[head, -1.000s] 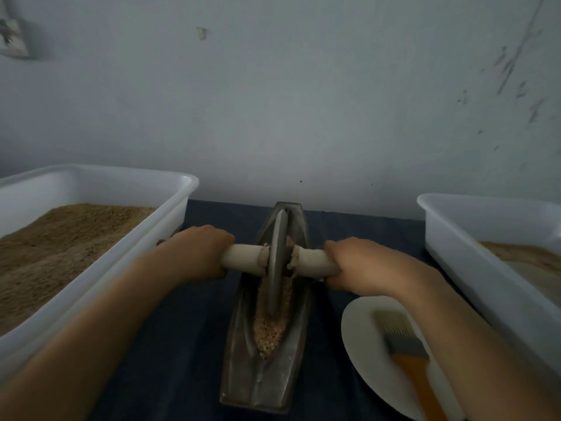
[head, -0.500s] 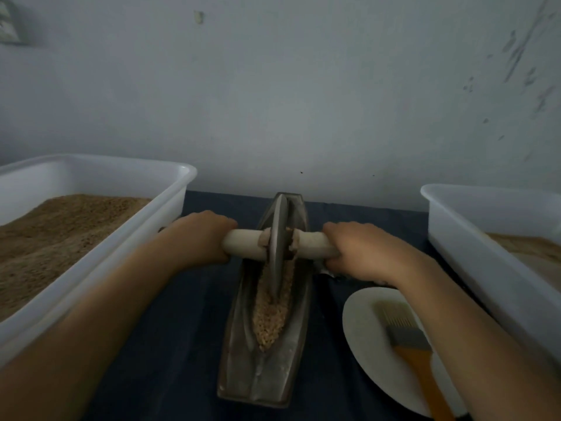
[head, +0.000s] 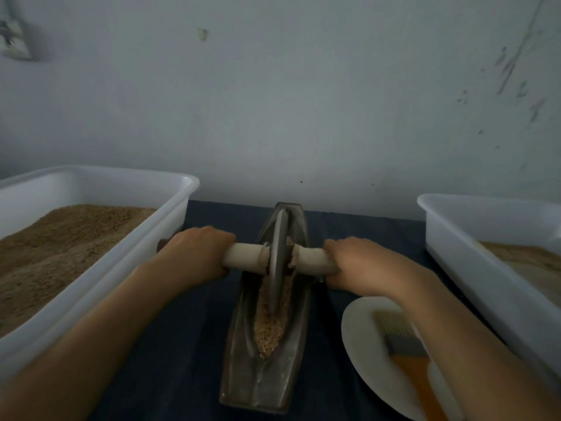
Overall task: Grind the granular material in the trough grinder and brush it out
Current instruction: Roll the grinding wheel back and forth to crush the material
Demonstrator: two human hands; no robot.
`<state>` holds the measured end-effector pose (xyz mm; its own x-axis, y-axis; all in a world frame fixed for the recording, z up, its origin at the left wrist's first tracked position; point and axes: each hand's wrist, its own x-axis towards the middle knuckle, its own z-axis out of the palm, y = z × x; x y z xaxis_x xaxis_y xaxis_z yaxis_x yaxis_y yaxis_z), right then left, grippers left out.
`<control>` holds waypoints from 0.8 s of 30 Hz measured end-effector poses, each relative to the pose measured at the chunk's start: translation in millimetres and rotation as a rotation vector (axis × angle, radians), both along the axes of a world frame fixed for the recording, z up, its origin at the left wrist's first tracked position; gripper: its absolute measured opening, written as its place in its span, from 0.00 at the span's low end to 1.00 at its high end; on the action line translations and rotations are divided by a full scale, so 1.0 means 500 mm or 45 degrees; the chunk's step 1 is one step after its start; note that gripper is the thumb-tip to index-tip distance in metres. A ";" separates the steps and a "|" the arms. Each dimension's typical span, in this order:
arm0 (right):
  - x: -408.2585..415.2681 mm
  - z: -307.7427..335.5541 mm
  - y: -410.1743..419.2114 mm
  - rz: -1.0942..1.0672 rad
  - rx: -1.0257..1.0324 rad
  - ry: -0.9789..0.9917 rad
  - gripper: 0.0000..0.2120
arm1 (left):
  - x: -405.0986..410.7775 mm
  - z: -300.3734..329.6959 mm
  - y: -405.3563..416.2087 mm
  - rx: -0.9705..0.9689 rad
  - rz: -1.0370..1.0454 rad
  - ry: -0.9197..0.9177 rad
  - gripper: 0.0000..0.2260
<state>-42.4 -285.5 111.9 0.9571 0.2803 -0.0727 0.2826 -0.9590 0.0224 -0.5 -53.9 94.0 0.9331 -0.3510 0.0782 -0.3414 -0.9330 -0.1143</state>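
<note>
Both hands (head: 200,252) grip the roller handle (head: 244,258) (brush (head: 403,347) on plate (head: 364,360)).

A dim work corner against a scuffed pale wall

A pale grey-blue wall (head: 273,101) fills the far side, in low, flat light. Dark scuff marks and streaks (head: 513,74) run down its upper right, a small pale chip (head: 202,34) sits high near the middle, and a blurred fixture (head: 13,41) hangs at the far upper left; what it is cannot be told. Below the wall, a dark blue cloth (head: 358,229) covers the work surface, reaching from the wall's foot to the near edge.
</note>
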 end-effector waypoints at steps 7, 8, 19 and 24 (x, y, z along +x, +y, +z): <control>-0.050 0.042 0.004 0.064 0.028 0.339 0.12 | -0.038 0.046 0.006 0.159 -0.048 0.390 0.14; -0.050 0.041 0.004 0.072 0.019 0.337 0.11 | -0.038 0.045 0.006 0.162 -0.048 0.392 0.14; 0.056 -0.040 -0.019 0.014 -0.067 -0.480 0.10 | 0.053 -0.036 -0.016 -0.142 -0.001 -0.372 0.09; 0.068 -0.057 -0.017 -0.026 -0.058 -0.642 0.10 | 0.054 -0.048 -0.020 -0.201 -0.046 -0.498 0.11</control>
<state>-8.5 -294.2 83.4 0.8817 0.2686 0.3879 0.2072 -0.9590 0.1932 26.7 -64.1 70.0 0.8098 -0.3380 0.4796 -0.3332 -0.9377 -0.0984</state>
